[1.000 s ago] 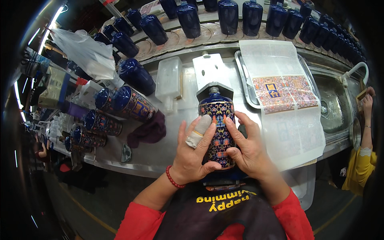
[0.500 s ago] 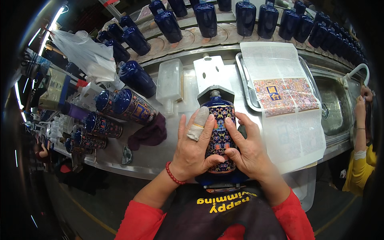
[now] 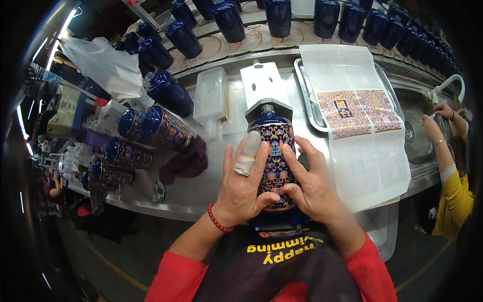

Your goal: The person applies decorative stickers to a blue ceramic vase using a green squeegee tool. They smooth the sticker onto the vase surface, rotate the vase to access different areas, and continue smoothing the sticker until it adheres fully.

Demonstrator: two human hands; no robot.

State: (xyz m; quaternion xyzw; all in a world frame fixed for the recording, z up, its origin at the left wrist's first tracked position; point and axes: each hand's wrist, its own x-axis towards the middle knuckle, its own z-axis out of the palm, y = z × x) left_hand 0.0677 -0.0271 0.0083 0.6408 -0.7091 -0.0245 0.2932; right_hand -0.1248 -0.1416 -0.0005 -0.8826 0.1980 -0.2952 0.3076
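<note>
A dark blue bottle [image 3: 274,173], wrapped in a colourful patterned decal, lies in front of me with its neck away from me against a grey angled holder [image 3: 282,110]. My left hand [image 3: 239,191] rests along its left side, fingers stretched out and thumb on the decal. One finger of that hand wears a grey cloth cover. On the opposite side my right hand [image 3: 317,189] touches the decal with index finger and thumb, its other fingers spread. Both hands are open against the bottle. Its base is partly hidden near my dark apron [image 3: 271,272].
On the right, a translucent decal sheet [image 3: 370,176] overlaps a metal tray [image 3: 313,108]. Beyond are a sink [image 3: 417,151] and a co-worker's yellow sleeve [image 3: 455,201]. Decorated bottles [image 3: 171,128], a purple cloth [image 3: 186,161] and a clear container [image 3: 211,95] stand left. Blue bottles [image 3: 279,19] line a conveyor.
The bottles on the conveyor have shifted to the right. The co-worker's hands have moved leftward over the sink. My hands stay in nearly the same place on the bottle.
</note>
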